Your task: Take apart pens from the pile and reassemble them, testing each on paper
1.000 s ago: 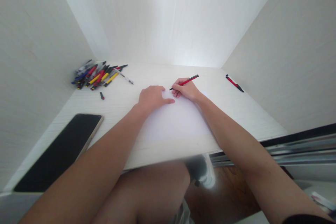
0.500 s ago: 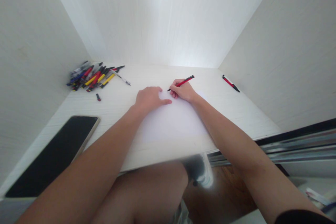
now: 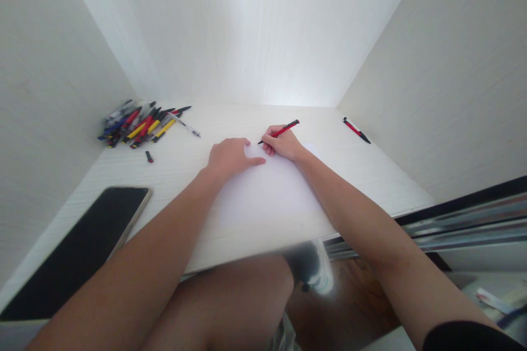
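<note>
A white sheet of paper point(image 3: 267, 192) lies on the white desk point(image 3: 247, 238) in front of me. My left hand point(image 3: 233, 158) rests on the paper's left side, thumb apart from the fingers, holding nothing. Between the thumb and fingers of my right hand point(image 3: 284, 141) is a red and black pen point(image 3: 285, 129), tilted with its tip down at the paper's upper part. Whether the tip touches the paper, and any marks there, I cannot make out.
A pile of pens point(image 3: 142, 123) lies at the back left, with a small dark piece point(image 3: 149, 157) in front of it. A dark-screened phone or tablet point(image 3: 78, 252) lies at the left. Another red and black pen point(image 3: 356, 130) lies at the right. Walls enclose the desk's back and sides.
The whole view has shifted slightly, so everything appears a little further left. Both hands keep the same pose, and the pen stays in my right hand.
</note>
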The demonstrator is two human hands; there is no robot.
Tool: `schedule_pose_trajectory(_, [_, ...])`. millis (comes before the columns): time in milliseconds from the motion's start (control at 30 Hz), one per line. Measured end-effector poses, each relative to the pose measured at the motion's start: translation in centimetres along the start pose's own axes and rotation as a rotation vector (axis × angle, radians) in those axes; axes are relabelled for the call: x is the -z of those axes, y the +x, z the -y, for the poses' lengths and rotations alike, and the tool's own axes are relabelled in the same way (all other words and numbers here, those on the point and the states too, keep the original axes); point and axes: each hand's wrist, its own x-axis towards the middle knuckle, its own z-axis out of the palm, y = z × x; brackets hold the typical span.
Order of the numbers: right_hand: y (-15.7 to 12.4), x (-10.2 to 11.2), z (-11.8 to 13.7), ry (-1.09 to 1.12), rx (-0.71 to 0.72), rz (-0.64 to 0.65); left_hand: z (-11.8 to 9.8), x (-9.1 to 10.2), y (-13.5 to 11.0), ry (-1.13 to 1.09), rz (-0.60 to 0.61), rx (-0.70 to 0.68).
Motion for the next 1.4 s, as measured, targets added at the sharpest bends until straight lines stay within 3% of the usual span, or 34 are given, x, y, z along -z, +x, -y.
schedule_pose_trajectory(1400, [-0.1, -0.2, 0.5, -0.030, -0.024, -0.020, -0.3, 0.4, -0.2, 0.011, 0.032, -0.029])
